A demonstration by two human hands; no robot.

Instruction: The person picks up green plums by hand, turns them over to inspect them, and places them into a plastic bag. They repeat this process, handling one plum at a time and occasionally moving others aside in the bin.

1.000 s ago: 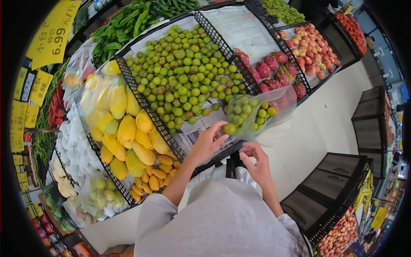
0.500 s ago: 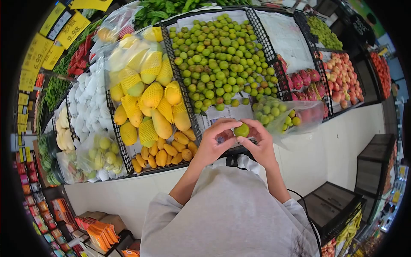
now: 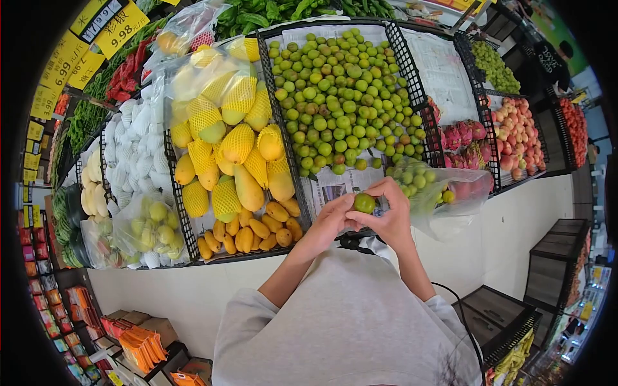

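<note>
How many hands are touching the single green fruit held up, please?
2: the left hand grips the green fruit from its left; the right hand pinches its right side. None seem hidden.

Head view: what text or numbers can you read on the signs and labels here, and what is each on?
"6.99" on a yellow price tag at top left.
Yellow tag beside it: characters and digits too blurred.
Small yellow shelf labels along the left edge: too small.
Newspaper lining under the green fruit: print unreadable.
</note>
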